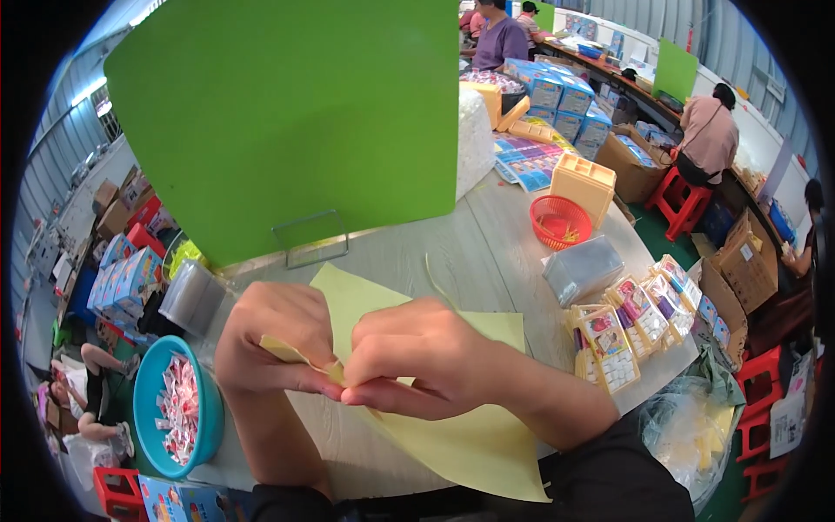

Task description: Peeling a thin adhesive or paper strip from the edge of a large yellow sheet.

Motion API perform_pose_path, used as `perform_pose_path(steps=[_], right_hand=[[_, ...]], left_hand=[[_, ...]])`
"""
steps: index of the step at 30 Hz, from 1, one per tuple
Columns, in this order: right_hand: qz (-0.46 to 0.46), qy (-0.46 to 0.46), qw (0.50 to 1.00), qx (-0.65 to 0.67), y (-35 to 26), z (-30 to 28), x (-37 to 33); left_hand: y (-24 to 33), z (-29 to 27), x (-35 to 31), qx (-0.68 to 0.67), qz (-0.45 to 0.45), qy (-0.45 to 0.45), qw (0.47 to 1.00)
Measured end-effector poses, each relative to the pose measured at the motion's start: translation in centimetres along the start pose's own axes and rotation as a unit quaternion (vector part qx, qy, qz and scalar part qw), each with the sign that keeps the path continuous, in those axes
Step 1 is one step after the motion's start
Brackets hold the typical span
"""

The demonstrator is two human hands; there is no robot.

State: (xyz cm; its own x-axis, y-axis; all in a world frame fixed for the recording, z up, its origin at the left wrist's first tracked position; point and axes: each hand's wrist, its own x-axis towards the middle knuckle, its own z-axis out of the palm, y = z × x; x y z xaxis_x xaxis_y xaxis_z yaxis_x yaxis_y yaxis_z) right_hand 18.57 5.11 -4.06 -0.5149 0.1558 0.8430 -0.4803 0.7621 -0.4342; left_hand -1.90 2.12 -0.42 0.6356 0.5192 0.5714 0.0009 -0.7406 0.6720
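Observation:
My left hand [270,326] is closed with the fingers curled around a narrow piece of yellow paper [285,350]. Thumb and fingers of my right hand [422,348] pinch the same piece, so both hands meet fingertip to fingertip in front of me. Beneath them, pale yellow sheets [487,439] lie across the table and reach its front edge. Whether the held piece joins these sheets is hidden by my hands. A thin yellow strip [439,283] curls on the table just beyond my right hand.
A green panel [296,122] stands upright ahead, with a wire stand [313,239] at its foot. Left is a turquoise basin [215,418] of small wrapped packets. On the right are a red basket [544,204], clear plastic sleeves [584,268] and packed card sets [609,344]. Other people sit farther off.

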Motion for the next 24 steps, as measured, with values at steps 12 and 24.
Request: perform_pose_path(steps=[12,24], right_hand=[[0.158,-0.086,0.978,0.101,-0.3,-0.8,0.3],[-0.017,0.003,1.0,0.005,0.8,0.0,-0.5]], left_hand=[[0.0,-0.3,-0.6,0.015,-0.013,0.039,0.999],[-0.1,-0.4,-0.9,-0.007,0.0,0.052,0.999]])
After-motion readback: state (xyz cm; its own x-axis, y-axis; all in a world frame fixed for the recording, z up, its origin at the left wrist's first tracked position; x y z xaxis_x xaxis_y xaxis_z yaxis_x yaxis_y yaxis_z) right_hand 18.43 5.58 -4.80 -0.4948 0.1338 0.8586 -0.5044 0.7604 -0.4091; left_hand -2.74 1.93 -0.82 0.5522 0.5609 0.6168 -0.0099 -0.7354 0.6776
